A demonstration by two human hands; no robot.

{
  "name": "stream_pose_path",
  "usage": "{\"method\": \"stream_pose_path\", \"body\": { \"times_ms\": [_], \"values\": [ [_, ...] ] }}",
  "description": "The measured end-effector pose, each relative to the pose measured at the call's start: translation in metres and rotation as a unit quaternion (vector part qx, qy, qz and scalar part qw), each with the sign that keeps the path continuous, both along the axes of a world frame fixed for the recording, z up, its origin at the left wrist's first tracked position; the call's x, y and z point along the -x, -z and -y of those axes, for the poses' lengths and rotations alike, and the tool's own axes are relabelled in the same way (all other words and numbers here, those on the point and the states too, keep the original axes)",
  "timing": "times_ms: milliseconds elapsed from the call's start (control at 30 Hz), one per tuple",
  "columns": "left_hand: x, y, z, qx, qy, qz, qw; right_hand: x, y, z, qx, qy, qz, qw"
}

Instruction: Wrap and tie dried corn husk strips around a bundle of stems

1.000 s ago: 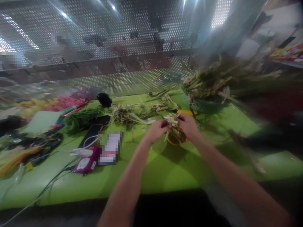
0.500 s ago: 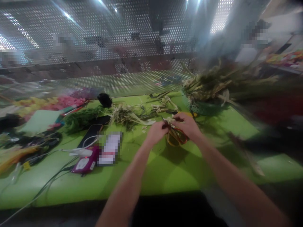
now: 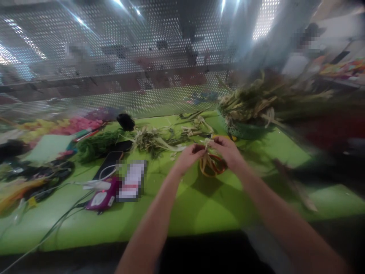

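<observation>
My left hand [image 3: 188,158] and my right hand [image 3: 228,151] meet over the middle of a lime-green table [image 3: 199,205]. Both pinch a small bundle of pale dried leaf strips [image 3: 207,144] between their fingertips. Under the bundle hangs a loop of orange and red bands [image 3: 212,165], just above the tabletop. The picture is blurred, so the exact grip on the bands is unclear.
Dried leaves and stems [image 3: 159,137] lie behind my hands. A green basket [image 3: 245,130] of dried plants stands at the right. Phones [image 3: 110,163], a magenta device [image 3: 102,198], cables, green sprigs [image 3: 95,144] and pink and yellow flowers [image 3: 71,125] fill the left. A perforated metal screen [image 3: 142,57] backs the table.
My hands have stayed together and shifted slightly. The leaf bundle has been worked between the fingers, and the band loop has swung a little beneath it.
</observation>
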State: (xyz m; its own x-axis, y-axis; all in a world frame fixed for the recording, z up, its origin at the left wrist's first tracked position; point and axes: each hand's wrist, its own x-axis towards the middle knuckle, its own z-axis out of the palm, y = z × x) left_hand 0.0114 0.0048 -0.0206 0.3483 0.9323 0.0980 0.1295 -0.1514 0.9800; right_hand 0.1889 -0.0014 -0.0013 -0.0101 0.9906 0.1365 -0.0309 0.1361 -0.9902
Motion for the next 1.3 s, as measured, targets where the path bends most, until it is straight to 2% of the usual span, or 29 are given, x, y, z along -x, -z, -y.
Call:
{"method": "stream_pose_path", "body": {
  "times_ms": [67,133,200,267,400,467,600,733,867,1067,1167,1300],
  "values": [
    [-0.005,0.0,0.0,-0.017,-0.043,0.006,0.999,0.001,0.003,-0.002,-0.031,0.052,0.03,0.998],
    [-0.009,0.001,0.001,-0.011,-0.061,0.035,0.997,0.002,0.005,-0.001,-0.037,0.058,0.033,0.997],
    [-0.012,0.003,0.002,0.007,-0.069,0.081,0.994,0.002,0.005,0.001,-0.022,0.029,0.012,0.999],
    [-0.012,0.003,0.002,0.057,-0.064,0.153,0.984,0.001,0.003,0.004,-0.002,-0.007,-0.02,1.0],
    [-0.008,0.0,0.005,0.197,-0.024,0.286,0.937,-0.004,-0.002,0.005,0.01,-0.034,-0.052,0.998],
    [-0.007,-0.002,0.007,0.23,0.002,0.305,0.924,-0.004,-0.003,0.004,0.032,-0.064,-0.067,0.995],
    [-0.009,-0.008,0.013,0.258,0.033,0.332,0.907,0.0,-0.001,0.006,0.09,-0.179,-0.144,0.969],
    [-0.014,-0.01,0.016,0.27,0.038,0.33,0.904,0.002,0.003,0.007,0.087,-0.165,-0.169,0.968],
    [-0.014,-0.005,0.012,0.251,0.029,0.293,0.922,0.002,0.001,0.007,0.043,-0.114,-0.132,0.984],
    [-0.004,-0.006,0.009,0.126,-0.002,0.232,0.965,0.003,-0.003,0.004,-0.008,-0.003,-0.078,0.997],
    [-0.003,-0.009,0.009,0.068,-0.024,0.164,0.984,0.002,-0.001,0.002,-0.011,0.012,-0.052,0.999],
    [-0.007,-0.006,0.005,0.023,-0.052,0.131,0.99,0.002,-0.004,0.005,-0.004,-0.013,-0.033,0.999]
  ]
}}
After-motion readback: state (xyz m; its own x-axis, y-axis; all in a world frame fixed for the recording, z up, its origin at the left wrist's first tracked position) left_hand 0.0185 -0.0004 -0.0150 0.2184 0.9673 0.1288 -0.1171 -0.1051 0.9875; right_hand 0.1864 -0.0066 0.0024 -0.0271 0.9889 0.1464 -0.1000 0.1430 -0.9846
